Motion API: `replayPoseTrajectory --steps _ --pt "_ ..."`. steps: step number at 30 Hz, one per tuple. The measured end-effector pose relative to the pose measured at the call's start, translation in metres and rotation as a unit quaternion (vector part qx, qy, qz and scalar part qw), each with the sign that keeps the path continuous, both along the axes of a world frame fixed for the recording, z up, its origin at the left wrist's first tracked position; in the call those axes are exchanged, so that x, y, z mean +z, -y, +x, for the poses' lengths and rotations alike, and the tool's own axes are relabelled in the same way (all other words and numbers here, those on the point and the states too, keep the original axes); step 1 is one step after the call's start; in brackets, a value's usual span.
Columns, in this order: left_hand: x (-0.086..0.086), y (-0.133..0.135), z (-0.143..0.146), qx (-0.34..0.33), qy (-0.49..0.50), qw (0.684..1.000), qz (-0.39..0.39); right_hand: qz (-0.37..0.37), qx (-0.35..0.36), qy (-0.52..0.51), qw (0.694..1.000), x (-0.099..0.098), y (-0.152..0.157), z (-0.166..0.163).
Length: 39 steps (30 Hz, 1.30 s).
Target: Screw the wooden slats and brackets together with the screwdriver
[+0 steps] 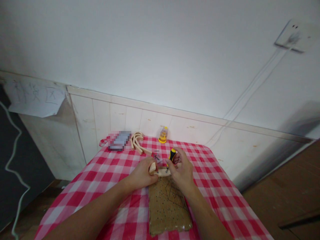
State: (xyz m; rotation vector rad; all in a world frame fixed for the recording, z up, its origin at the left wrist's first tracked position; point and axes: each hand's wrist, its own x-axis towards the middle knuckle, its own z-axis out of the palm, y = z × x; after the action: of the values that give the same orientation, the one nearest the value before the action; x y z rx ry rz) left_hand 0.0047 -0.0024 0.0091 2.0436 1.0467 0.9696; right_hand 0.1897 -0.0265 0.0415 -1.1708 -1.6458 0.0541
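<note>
My left hand (143,174) is closed around a pale curved wooden piece (160,172) at the far end of a brown perforated board (167,206) on the table. My right hand (180,169) grips a small screwdriver with a black and yellow handle (172,154), held upright with its tip down on the wooden piece. A few small screws (156,156) lie on the cloth just beyond the hands.
The table wears a red and white checked cloth (110,190). Near the wall lie more curved wooden strips (137,141), a yellow bit holder (163,134) and a blurred grey object (119,140). The white panelled wall stands right behind; wooden floor lies to the right.
</note>
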Motion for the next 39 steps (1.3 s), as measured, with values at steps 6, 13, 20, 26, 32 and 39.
replayPoseTrajectory --steps 6,13,20,26,32,39 --pt "0.002 0.001 0.000 -0.008 0.022 1.000 -0.006 0.062 -0.007 0.028 0.998 -0.003 0.005 -0.006" --pt "0.002 0.001 0.001 -0.014 0.026 0.999 -0.024 0.034 0.034 0.037 0.998 -0.012 0.007 -0.016" --pt "-0.002 -0.001 0.001 -0.012 0.025 0.999 -0.023 0.029 0.050 0.038 0.998 -0.012 0.005 -0.015" --pt "-0.001 -0.001 0.001 -0.016 0.033 0.999 -0.009 0.003 0.055 0.034 0.998 -0.014 0.003 -0.013" --pt "-0.002 -0.001 0.001 -0.020 0.031 0.999 -0.007 -0.023 0.093 0.034 0.995 -0.008 0.007 -0.014" --pt "-0.005 -0.003 0.001 -0.018 0.036 0.999 -0.020 -0.050 0.147 0.006 0.988 -0.001 0.011 -0.019"
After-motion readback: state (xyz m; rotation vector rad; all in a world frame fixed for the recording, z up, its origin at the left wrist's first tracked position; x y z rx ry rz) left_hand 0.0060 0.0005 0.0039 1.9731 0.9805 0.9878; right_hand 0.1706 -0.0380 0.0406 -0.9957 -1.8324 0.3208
